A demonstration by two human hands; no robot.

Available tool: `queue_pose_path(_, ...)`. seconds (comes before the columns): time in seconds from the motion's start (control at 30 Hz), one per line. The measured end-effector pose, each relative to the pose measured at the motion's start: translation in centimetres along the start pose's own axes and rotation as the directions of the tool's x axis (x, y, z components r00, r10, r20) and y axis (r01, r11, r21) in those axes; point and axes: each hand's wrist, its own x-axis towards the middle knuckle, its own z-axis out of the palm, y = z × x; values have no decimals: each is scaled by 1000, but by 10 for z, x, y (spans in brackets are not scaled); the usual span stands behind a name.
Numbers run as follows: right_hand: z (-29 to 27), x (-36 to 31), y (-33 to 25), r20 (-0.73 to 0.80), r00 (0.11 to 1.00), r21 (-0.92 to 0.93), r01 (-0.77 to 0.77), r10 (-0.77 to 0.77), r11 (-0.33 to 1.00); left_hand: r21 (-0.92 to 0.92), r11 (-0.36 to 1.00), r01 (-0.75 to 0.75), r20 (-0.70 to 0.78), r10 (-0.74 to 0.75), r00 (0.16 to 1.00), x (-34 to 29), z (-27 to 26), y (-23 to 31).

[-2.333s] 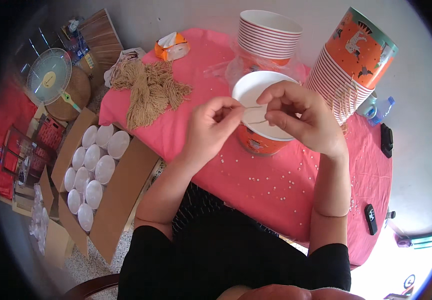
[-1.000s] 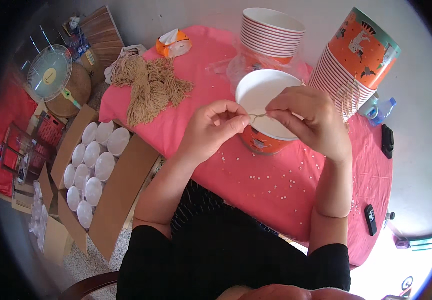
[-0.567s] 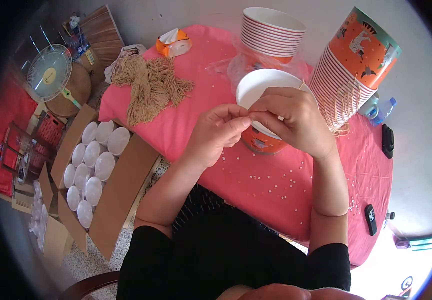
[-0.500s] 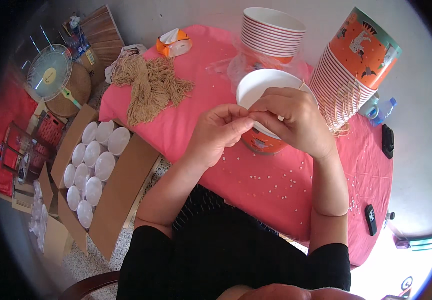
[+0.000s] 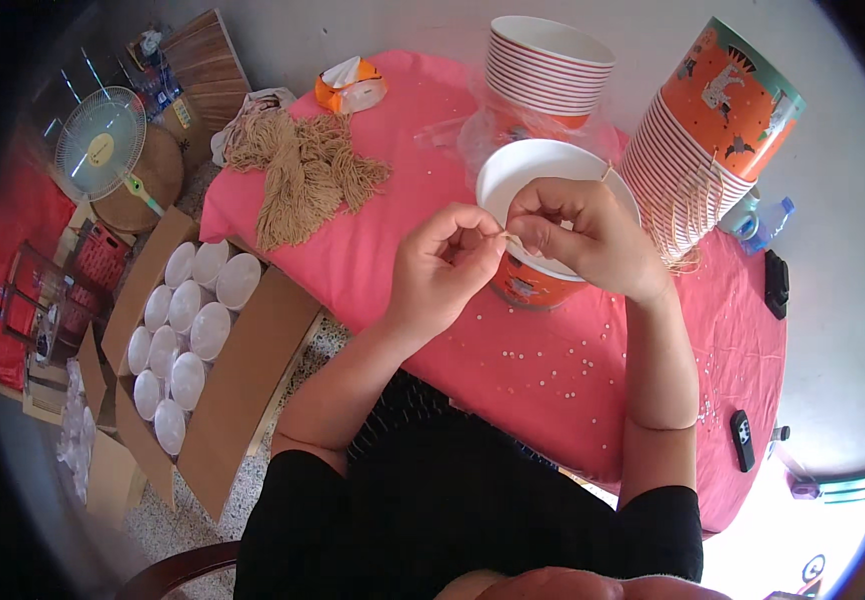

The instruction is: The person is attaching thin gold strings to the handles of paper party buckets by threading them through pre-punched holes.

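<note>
The person is working a short length of tan twine [image 5: 506, 240] between both hands, just above the white mouth of an orange paper bucket [image 5: 543, 285] that is standing on the pink worktop [image 5: 553, 380] near the middle of the scene. The twine is looking thin, limp and very light, so it is likely bending wherever it is let go and slipping unless it is pinched close to its end; the bucket is probably light and easy to dent at the rim, best steadied by its wall. The left hand [image 5: 443, 270] is curling nearly closed, thumb and forefinger pinching one end of the twine, while the right hand [image 5: 583, 240] is bunching its fingers tight on the other end right over the bucket's rim (how the strand is running under those fingers is hidden). To the far left a loose hank of the same tan twine [image 5: 303, 170] is lying on the cloth, two stacks of matching buckets [image 5: 553, 70] are standing at the far right, and an open carton of white lids [image 5: 188, 330] is sitting on the floor to the left
</note>
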Motion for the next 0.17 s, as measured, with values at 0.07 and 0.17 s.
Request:
queue_pose_path(0.07, 0, 0, 1, 17, 1000, -40, 3, -2, 999, 59, 992, -116, -41, 118, 992, -1, 2, -2)
queue_pose_path(0.17, 0, 1, 1, 51, 998, 62, -39, 36, 997, 103, 983, -152, -55, 159, 986, -1, 2, -3)
